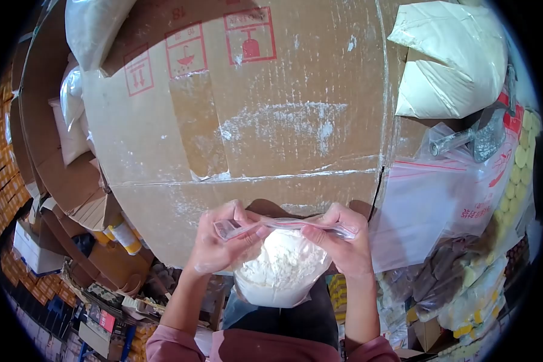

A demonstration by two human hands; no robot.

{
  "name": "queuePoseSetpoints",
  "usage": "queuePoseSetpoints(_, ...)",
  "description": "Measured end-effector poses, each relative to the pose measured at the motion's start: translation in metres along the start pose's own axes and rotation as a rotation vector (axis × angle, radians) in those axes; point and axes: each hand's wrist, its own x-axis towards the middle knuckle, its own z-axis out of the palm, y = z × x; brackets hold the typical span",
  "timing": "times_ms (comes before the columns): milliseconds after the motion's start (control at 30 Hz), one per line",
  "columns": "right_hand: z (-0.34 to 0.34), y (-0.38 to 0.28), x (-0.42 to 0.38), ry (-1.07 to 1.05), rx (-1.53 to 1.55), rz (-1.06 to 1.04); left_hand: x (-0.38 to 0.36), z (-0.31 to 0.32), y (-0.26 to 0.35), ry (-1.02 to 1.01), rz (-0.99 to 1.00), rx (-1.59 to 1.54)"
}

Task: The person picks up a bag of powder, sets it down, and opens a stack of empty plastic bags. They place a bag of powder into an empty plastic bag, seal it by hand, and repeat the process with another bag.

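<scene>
My left hand and right hand each pinch the sealing strip of a clear zip bag of white powder, held in front of my lap. Beyond lies a powder-dusted cardboard sheet. Right of it I see a stack of empty zip bags; farthest, a filled powder bag.

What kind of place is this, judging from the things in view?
Probably a storeroom or small packing workshop: a flattened cardboard box serves as worktable, filled powder bags lie on it, and stacked cartons crowd the floor.
</scene>
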Motion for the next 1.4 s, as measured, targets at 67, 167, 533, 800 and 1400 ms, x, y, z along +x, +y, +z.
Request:
queuePoseSetpoints(67,-0.002,0.004,0.000,0.020,-0.036,-0.013,0.000,-0.001,0.000,-0.010,0.000,0.016)
queuePoseSetpoints(167,-0.002,0.006,0.001,0.044,-0.018,-0.015,0.000,-0.003,-0.002,-0.018,0.001,-0.047)
queuePoseSetpoints(533,-0.033,-0.009,-0.010,0.102,0.002,0.097,-0.001,-0.006,0.012,0.214,0.080,-0.091)
queuePoseSetpoints(800,-0.057,-0.014,-0.013,0.097,0.045,0.082,0.004,-0.017,0.012,0.229,0.092,-0.085)
queuePoseSetpoints(1400,-0.060,-0.045,0.010,-0.166,-0.515,-0.159,0.004,-0.023,0.002,0.291,0.210,-0.077)
